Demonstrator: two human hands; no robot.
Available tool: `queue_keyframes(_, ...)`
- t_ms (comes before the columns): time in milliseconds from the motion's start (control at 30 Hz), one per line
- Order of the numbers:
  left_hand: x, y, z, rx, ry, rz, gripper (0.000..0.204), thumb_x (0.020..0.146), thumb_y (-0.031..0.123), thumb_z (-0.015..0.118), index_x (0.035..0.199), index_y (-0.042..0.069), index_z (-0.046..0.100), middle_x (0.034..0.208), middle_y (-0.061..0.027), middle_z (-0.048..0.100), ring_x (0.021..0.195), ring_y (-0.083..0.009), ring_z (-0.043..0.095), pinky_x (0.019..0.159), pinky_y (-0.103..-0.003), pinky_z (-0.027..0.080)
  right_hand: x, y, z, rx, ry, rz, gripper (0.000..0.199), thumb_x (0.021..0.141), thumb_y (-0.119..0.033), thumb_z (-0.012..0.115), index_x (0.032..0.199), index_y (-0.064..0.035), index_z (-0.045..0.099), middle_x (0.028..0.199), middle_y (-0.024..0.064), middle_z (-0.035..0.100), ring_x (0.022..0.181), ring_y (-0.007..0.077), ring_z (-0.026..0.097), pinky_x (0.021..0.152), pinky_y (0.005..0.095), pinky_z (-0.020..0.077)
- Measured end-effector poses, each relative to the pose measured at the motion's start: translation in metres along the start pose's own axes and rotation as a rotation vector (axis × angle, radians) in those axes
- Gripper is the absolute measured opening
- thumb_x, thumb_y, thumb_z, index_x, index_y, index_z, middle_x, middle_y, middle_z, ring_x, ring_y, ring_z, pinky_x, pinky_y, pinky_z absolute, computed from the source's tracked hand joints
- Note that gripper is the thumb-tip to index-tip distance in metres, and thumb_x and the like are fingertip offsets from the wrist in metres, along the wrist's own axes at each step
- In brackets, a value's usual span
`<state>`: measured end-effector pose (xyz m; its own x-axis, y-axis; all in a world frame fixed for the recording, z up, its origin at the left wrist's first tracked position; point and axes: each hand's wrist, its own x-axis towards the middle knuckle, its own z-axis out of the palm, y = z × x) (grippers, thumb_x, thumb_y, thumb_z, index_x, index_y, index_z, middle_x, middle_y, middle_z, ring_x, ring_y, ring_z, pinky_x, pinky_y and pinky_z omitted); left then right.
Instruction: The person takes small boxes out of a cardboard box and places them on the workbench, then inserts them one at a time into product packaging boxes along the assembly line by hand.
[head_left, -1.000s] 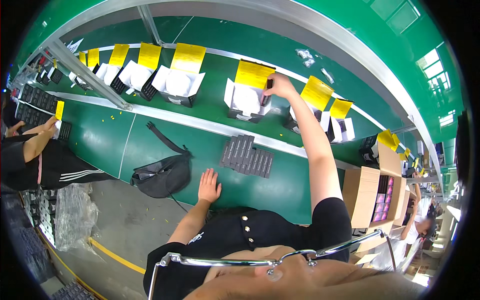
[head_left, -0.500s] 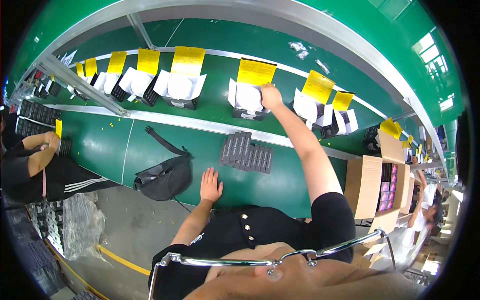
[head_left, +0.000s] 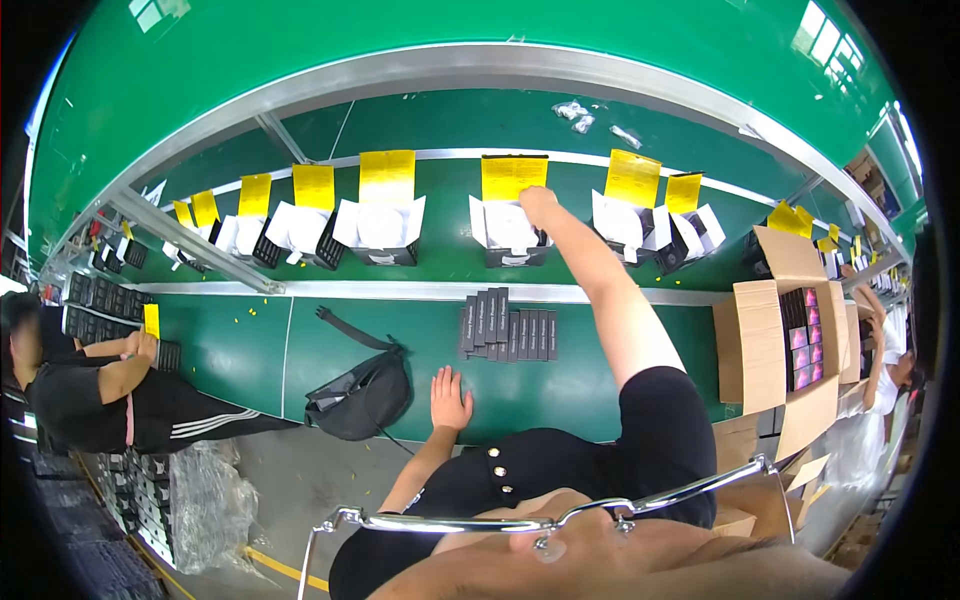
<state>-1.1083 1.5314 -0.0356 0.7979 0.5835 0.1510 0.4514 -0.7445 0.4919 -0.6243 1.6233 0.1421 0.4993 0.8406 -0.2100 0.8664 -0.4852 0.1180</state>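
- Smooth green table (head_left: 560, 400) edged by a metal rail (head_left: 430, 291).
- Beyond it, an open black box (head_left: 515, 258), with a printed yellow panel (head_left: 515, 180) upright behind.
- Right hand (head_left: 538, 205) at the box's right side; its grip cannot be told.
- Left hand (head_left: 452, 402) flat on the table, grip released.
- Slim dark cartons (head_left: 510, 328), pale-lettered.

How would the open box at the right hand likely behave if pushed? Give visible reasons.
The box would probably slide rather than roll, since it stands upright with straight sides. Its white flaps may bend easily, as they look thin and splay outward. The yellow panel might wobble, standing tall behind the opening.
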Motion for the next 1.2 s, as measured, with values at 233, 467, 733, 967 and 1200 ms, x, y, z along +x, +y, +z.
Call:
queue_keyframes(233, 0.001, -0.012, -0.008, -0.027, 0.017, 0.031, 0.054, 0.085, 0.025, 0.061, 0.132, 0.0, 0.049, 0.146, -0.0215, 0.042, 0.139, -0.0395, 0.035, 0.117, -0.053, 0.024, -0.023, 0.019, 0.027, 0.082, 0.159, -0.021, 0.025, 0.071, -0.005, 0.071, 0.095, -0.0012, 0.068, 0.104, 0.0193, 0.067, 0.102, 0.0334, 0.065, 0.087, 0.0412, 0.0548)
queue_keyframes(467, 0.003, -0.024, -0.029, -0.083, 0.041, 0.043, 0.054, 0.083, 0.021, 0.065, 0.13, 0.0, 0.05, 0.143, -0.0233, 0.043, 0.136, -0.0412, 0.037, 0.115, -0.053, 0.025, -0.063, 0.015, 0.045, 0.186, 0.318, 0.007, 0.036, 0.072, 0.0, 0.065, 0.106, 0.0007, 0.055, 0.112, 0.0194, 0.057, 0.107, 0.0347, 0.06, 0.092, 0.0415, 0.0516)
queue_keyframes(733, 0.084, 0.006, -0.134, -0.307, 0.344, 0.206, 0.035, 0.079, 0.015, 0.075, 0.104, 0.003, 0.054, 0.107, -0.0195, 0.057, 0.101, -0.0384, 0.054, 0.091, -0.047, 0.043, -0.069, 0.022, -0.033, 0.542, 0.626, 0.076, 0.052, 0.063, -0.002, 0.073, 0.111, -0.0032, 0.052, 0.113, 0.0195, 0.055, 0.102, 0.0409, 0.061, 0.086, 0.0461, 0.0531)
queue_keyframes(967, 0.309, 0.107, -0.09, 0.002, -0.182, 0.673, 0.07, 0.071, 0.02, 0.078, 0.134, 0.005, 0.051, 0.144, -0.0163, 0.044, 0.137, -0.0379, 0.037, 0.115, -0.051, 0.03, -0.094, 0.028, -0.037, 0.498, 0.6, 0.018, 0.058, 0.061, -0.003, 0.075, 0.114, -0.0039, 0.052, 0.112, 0.0189, 0.056, 0.1, 0.0413, 0.062, 0.085, 0.0459, 0.0539)
queue_keyframes(1200, 0.397, 0.126, -0.025, 0.648, -0.519, 0.791, 0.049, 0.083, 0.015, 0.067, 0.131, 0.016, 0.059, 0.152, -0.0111, 0.038, 0.137, -0.0456, 0.037, 0.108, -0.057, 0.04, -0.096, 0.038, -0.023, 0.493, 0.603, 0.078, 0.061, 0.058, 0.001, 0.075, 0.116, -0.0019, 0.053, 0.116, 0.0185, 0.055, 0.101, 0.0406, 0.062, 0.085, 0.0452, 0.0544)
